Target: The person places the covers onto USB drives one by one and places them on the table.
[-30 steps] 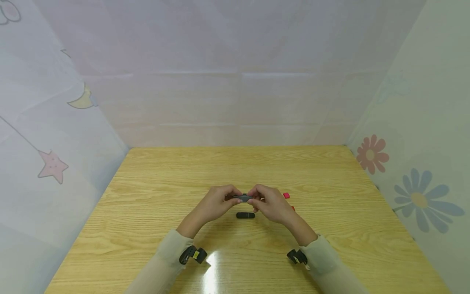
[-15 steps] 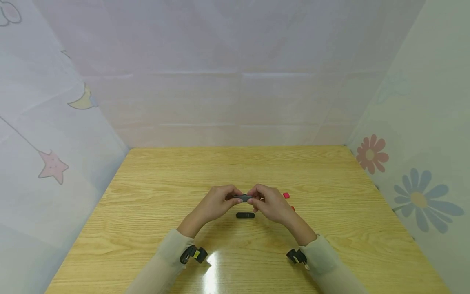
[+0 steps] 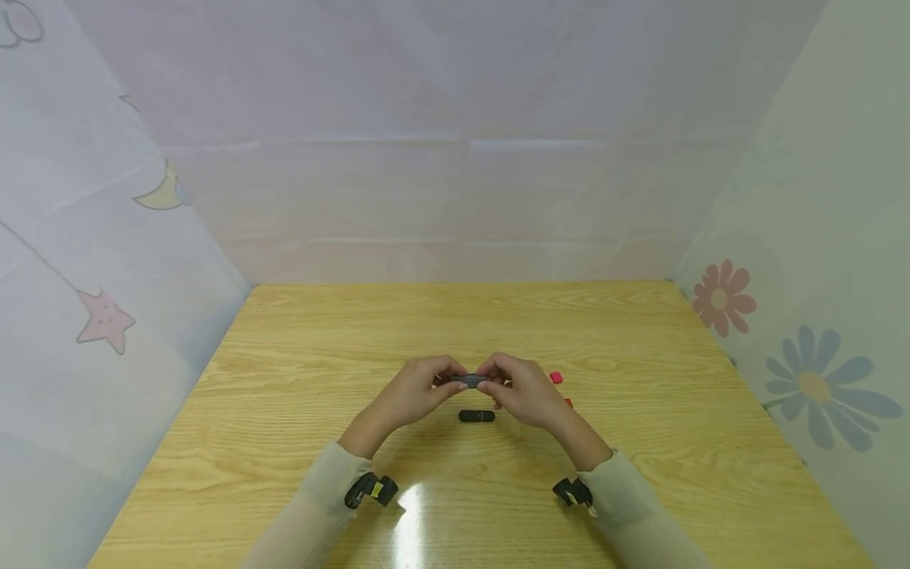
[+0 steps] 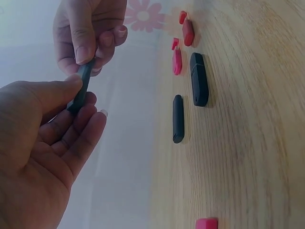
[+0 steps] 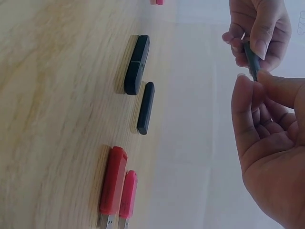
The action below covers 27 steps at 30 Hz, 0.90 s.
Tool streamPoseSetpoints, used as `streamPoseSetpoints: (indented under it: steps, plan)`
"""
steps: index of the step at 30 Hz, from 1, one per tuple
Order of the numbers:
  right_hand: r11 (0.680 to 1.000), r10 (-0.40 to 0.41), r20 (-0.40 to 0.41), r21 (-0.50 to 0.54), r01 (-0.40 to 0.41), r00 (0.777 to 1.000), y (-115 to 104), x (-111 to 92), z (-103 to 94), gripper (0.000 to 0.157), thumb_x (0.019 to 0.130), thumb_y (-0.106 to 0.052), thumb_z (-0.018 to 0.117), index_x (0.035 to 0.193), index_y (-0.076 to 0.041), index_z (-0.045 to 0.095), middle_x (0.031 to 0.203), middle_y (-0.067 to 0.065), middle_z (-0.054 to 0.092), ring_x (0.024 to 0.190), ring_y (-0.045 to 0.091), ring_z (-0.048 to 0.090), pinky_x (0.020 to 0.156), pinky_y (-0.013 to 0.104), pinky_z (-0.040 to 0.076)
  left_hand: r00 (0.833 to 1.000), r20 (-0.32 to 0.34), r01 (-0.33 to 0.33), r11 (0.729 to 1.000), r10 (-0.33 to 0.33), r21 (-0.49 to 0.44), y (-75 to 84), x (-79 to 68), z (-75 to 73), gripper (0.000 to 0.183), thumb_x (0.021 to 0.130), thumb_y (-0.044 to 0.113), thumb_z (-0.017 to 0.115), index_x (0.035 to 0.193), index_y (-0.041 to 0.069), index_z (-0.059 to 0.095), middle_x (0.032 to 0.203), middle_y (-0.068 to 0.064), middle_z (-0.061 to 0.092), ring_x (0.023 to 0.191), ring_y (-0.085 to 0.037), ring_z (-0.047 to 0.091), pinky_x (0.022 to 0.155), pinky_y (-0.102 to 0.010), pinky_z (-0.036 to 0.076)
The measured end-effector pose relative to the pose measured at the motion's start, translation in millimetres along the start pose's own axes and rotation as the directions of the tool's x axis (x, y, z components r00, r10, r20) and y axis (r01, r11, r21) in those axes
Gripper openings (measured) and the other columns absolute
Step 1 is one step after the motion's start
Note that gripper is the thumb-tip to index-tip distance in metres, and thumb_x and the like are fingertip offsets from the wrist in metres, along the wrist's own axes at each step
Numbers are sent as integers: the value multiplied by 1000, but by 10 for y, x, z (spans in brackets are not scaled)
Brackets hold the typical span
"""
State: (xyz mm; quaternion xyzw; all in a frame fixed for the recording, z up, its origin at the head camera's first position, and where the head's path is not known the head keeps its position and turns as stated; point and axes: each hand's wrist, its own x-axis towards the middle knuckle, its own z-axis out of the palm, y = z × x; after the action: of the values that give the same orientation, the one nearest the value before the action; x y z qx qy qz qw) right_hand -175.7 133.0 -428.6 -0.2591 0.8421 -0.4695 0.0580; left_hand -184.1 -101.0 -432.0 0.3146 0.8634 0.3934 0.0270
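In the head view my left hand (image 3: 418, 391) and right hand (image 3: 524, 393) meet above the table. Between them, each pinching one end with thumb and fingers, is a small dark grey stick (image 3: 471, 381), apparently a USB flash drive; my fingers cover both its ends. The left wrist view shows this drive (image 4: 82, 88) tilted, clear of the table. Below lies a black capped flash drive (image 3: 476, 416). A slimmer dark stick (image 5: 146, 109) lies beside it in the right wrist view. Red (image 5: 113, 180) and pink (image 5: 128, 194) flash drives there have bare metal plugs.
The wooden table (image 3: 341, 332) is bounded by printed cloth at the back and sides. Small red and pink caps (image 4: 183, 17) lie beyond their drives. Another pink piece (image 4: 207, 223) shows at the left wrist view's bottom edge. Cameras sit on both wrists.
Both hands keep their pinch on the dark grey drive and have risen very slightly. A dark bump at the drive's top edge shows less than before. The things on the table stay put.
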Motion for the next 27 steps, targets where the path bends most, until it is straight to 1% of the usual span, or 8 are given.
streamPoseSetpoints:
  steps: [3, 5, 8, 10, 14, 16, 20, 27]
  plan:
    - [1000, 6, -3, -29, -6, 1000, 8, 8, 11, 11, 100, -13, 66, 110, -12, 66, 85, -1, 65, 67, 24, 65, 57, 31, 56, 1000, 16, -2, 1000, 2, 9, -3, -8, -22, 17, 100, 21, 67, 114, 13, 70, 101, 6, 71, 88, -4, 65, 82, -29, 56]
    - [999, 11, -6, -41, -11, 1000, 11, 17, 18, 11, 100, -15, 66, 111, -12, 67, 84, -2, 64, 65, 24, 64, 56, 30, 55, 1000, 22, -4, 1000, 4, 11, -9, -13, -32, 18, 99, 18, 68, 116, 11, 70, 103, 4, 71, 89, -6, 64, 84, -34, 57]
    - [999, 20, -10, -42, -20, 1000, 11, 38, 29, 12, 100, -16, 66, 111, -12, 67, 85, -1, 64, 66, 27, 64, 55, 30, 55, 1000, 17, 8, 1000, -8, 24, -24, -19, -44, 22, 97, 15, 70, 119, 10, 69, 104, 3, 71, 89, -7, 64, 84, -35, 57]
    - [999, 24, -8, -38, -25, 1000, 7, 58, 39, 13, 100, -17, 66, 112, -11, 67, 87, 1, 65, 67, 28, 64, 55, 30, 54, 1000, 8, 19, 999, -19, 34, -35, -22, -49, 23, 97, 14, 70, 119, 10, 68, 104, 2, 71, 88, -7, 64, 83, -33, 57]
    - [999, 30, 6, -44, -30, 1000, -19, 92, 60, 14, 100, -17, 66, 113, -11, 67, 93, 7, 69, 69, 20, 62, 57, 29, 53, 999, -7, 44, 997, -43, 68, -62, -37, -59, 22, 98, 18, 70, 119, 12, 68, 102, 5, 71, 87, -5, 64, 82, -28, 55]
    - [998, 24, 7, -66, -23, 1000, -23, 109, 73, 14, 100, -18, 66, 113, -12, 67, 94, 5, 69, 72, 15, 61, 60, 28, 52, 999, -11, 49, 996, -49, 79, -72, -47, -67, 21, 98, 19, 69, 118, 13, 68, 102, 5, 71, 87, -5, 64, 82, -28, 55]
    - [995, -1, 5, -95, 1, 1000, -40, 141, 101, 15, 99, -19, 68, 112, -12, 68, 93, -4, 68, 79, 10, 60, 67, 27, 51, 998, -23, 66, 994, -65, 82, -92, -68, -90, 21, 98, 19, 70, 117, 13, 69, 101, 6, 71, 87, -5, 64, 82, -29, 55]
    - [996, -1, 21, -85, 3, 1000, -62, 227, 174, 16, 98, -16, 70, 112, -9, 67, 93, -2, 67, 77, 10, 59, 66, 25, 51, 995, -55, 93, 992, -88, 91, -137, -119, -143, 20, 96, 17, 71, 116, 13, 71, 99, 6, 71, 88, -7, 66, 81, -30, 56]
